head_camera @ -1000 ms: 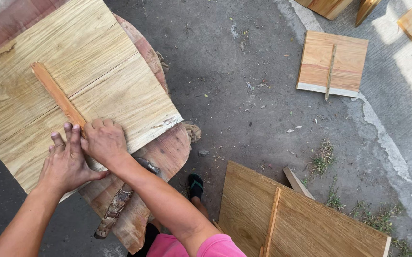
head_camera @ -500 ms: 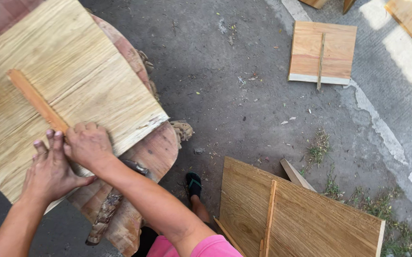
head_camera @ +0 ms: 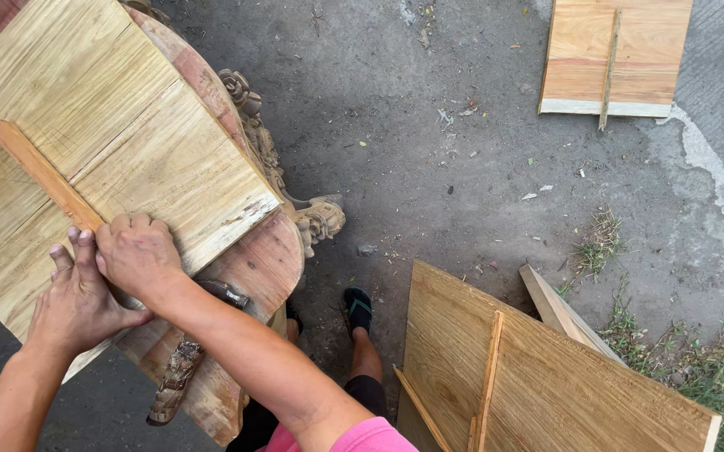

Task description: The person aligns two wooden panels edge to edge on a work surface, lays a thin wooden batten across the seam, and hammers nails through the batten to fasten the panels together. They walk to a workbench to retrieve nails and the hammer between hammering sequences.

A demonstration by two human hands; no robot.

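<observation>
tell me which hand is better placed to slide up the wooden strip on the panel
Right, probably. The right hand rests directly over the wooden strip near its lower end, while the left hand sits lower, beside it, at the panel edge.
</observation>
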